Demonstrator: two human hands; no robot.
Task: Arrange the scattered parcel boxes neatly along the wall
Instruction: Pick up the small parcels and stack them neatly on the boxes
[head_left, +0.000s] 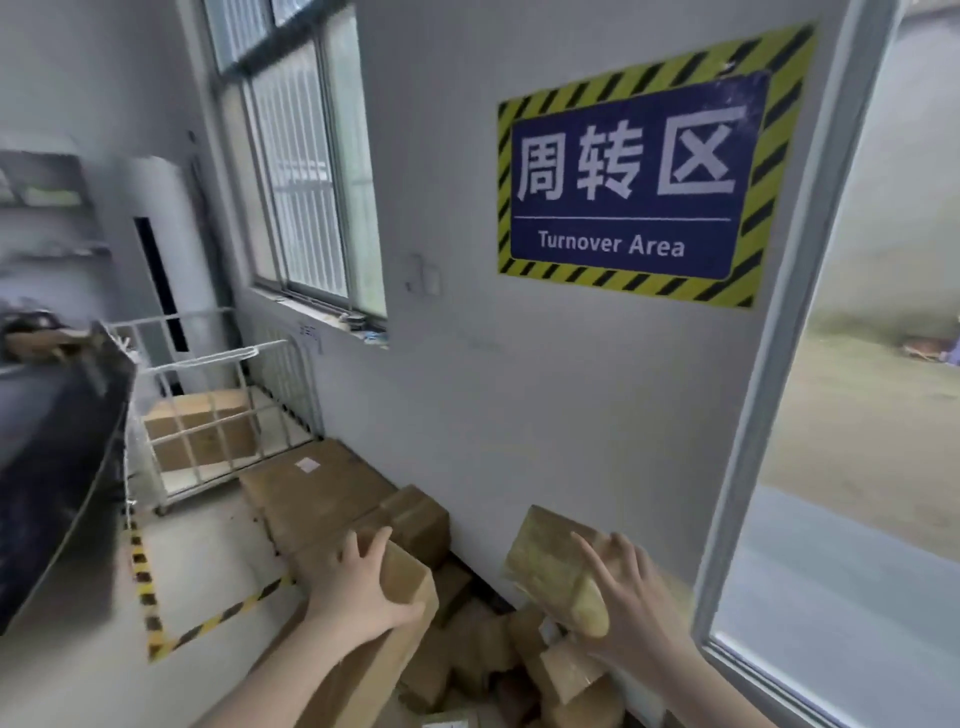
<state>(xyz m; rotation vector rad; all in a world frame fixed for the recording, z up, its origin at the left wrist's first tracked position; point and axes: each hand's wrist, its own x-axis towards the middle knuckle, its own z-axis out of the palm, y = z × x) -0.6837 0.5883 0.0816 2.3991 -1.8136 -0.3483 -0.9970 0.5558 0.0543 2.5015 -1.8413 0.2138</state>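
Note:
My left hand (363, 582) grips the top end of a long brown parcel box (400, 618) held up over the floor. My right hand (631, 597) holds a smaller tape-wrapped parcel box (550, 561), tilted in the air near the white wall (519, 389). Below both hands lies a jumbled heap of small cardboard boxes (483, 654) at the wall's foot. Further left along the wall sit a large flat carton (317, 488) with a white label and a small box (421, 514) beside it.
A white wire cage trolley (218, 415) holding a carton stands under the window. A dark conveyor (57, 467) fills the left side. Yellow-black floor tape (145, 587) marks a bay. A glass door frame (769, 415) borders the right.

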